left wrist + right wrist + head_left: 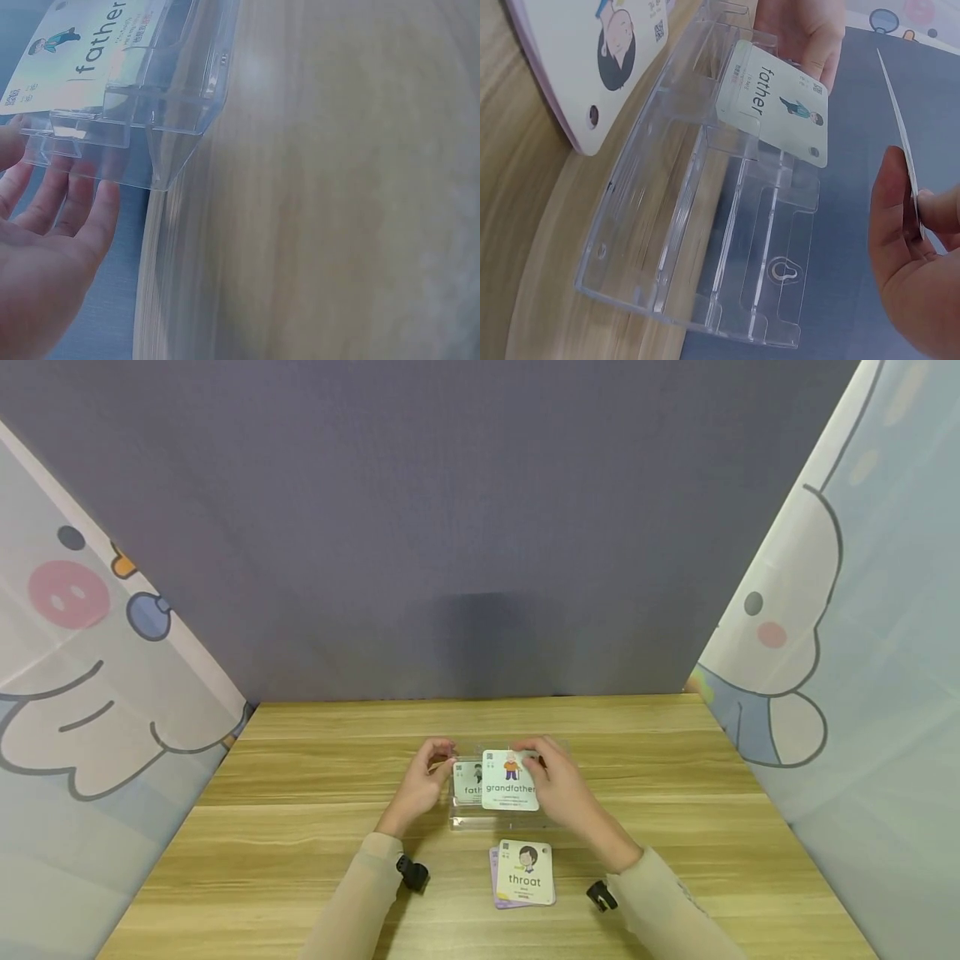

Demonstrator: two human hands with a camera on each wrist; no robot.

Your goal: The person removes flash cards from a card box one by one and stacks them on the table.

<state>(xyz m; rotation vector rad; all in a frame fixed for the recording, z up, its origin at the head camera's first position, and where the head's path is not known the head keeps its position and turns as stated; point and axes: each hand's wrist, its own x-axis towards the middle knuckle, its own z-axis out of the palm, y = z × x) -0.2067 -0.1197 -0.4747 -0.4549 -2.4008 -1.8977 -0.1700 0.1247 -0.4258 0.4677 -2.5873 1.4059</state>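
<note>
My right hand (pixel 561 783) pinches the flashcard printed "grandfather" (pixel 510 795) between thumb and fingers. The card is held over the clear plastic card holder (pixel 487 823), and in the right wrist view it appears edge-on, apart from the holder. My left hand (pixel 420 782) grips the holder's left end, the thumb at the front and the fingers behind the clear plastic. A "father" card (pixel 776 105) stands in the left part of the holder; the right part of its row is bare in the right wrist view. From the head, the "grandfather" card partly covers the "father" card.
In front of the holder lies a small stack of cards, "throat" card (pixel 525 887) on top and a purple-edged one beneath. The wooden table (pixel 300 827) is backed by a grey panel (pixel 480 527), with cartoon-print curtains (pixel 885 610) at both sides.
</note>
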